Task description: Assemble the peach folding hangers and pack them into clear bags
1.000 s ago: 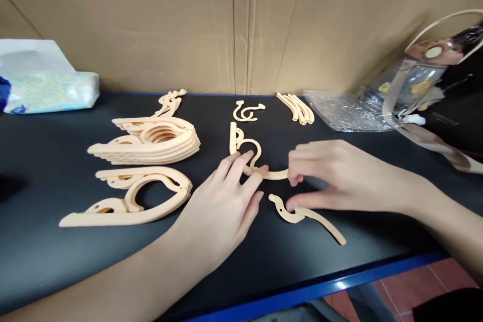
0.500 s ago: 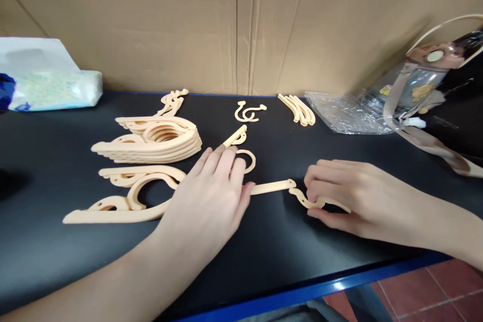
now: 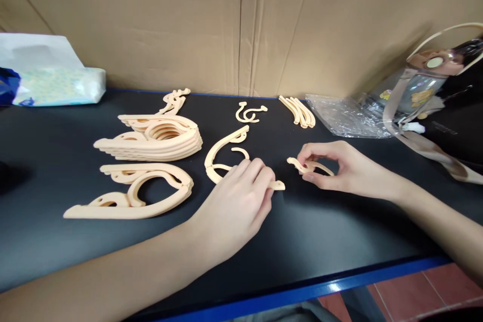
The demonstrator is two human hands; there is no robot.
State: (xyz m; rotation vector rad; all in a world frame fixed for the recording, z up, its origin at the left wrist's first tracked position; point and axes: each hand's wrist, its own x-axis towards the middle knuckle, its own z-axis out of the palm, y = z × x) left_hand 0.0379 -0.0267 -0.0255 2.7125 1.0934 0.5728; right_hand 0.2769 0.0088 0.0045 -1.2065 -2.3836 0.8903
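Observation:
A cream folding hanger (image 3: pixel 214 153), bent into a curve, lies on the black table in the middle. My left hand (image 3: pixel 239 204) is closed over its near arm, whose tip pokes out to the right of the fingers. The hand hides part of that arm and of the ring-shaped hook. My right hand (image 3: pixel 335 166) pinches a small wavy cream hanger piece (image 3: pixel 311 166) between thumb and fingers, a short gap to the right of the arm's tip. To the left, folded hangers (image 3: pixel 162 206) lie in front of a stack of several more (image 3: pixel 181 148).
Toward the back lie loose hooks (image 3: pixel 247 113), curved arm pieces (image 3: pixel 298 110) and small wavy pieces (image 3: pixel 173 100). Clear plastic bag (image 3: pixel 339 115) and strapped bottle (image 3: pixel 422 80) stand at right, a tissue pack (image 3: pixel 56 85) at left. A cardboard wall (image 3: pixel 151 25) closes the back.
My left hand has moved right along the hanger's near arm, uncovering its bend. My right hand has shifted slightly up and left and tightened its pinch on the wavy piece.

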